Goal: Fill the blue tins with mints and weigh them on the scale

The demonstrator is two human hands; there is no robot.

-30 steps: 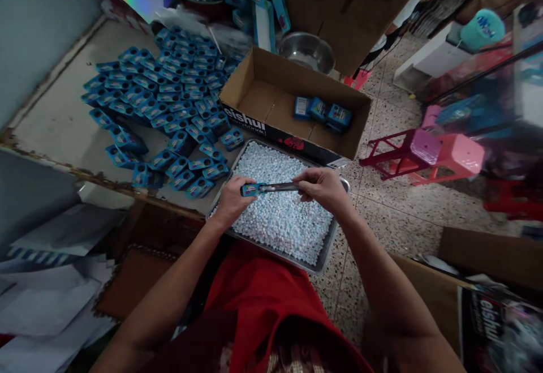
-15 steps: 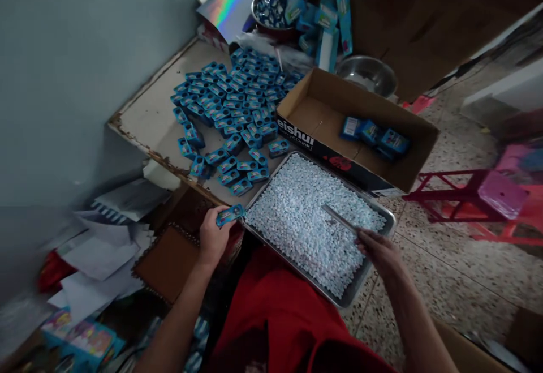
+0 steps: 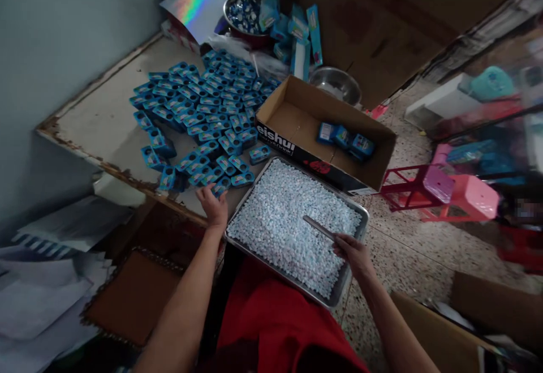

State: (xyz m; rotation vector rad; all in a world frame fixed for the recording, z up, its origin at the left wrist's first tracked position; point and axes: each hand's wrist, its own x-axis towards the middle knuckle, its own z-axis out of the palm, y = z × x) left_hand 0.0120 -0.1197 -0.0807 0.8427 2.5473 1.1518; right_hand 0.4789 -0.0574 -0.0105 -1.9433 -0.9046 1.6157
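Fingers of your right hand (image 3: 351, 252) grasp a narrow metal strip (image 3: 319, 227) over the tray (image 3: 361, 229) of pale pellets (image 3: 280, 214); your left hand's (image 3: 213, 207) touch a small blue box (image 3: 220, 185) left of the tray, grip unclear. Similar boxes (image 3: 212, 101) crowd beyond it; the "eishui" carton (image 3: 303, 158) borders the tray's far side.

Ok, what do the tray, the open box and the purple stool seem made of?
Tray: likely metal, grey with a glinting rim. Open box: apparently cardboard, matte brown inside, printed black outside. Purple stool: probably plastic, smooth, slightly glossy, evenly coloured.
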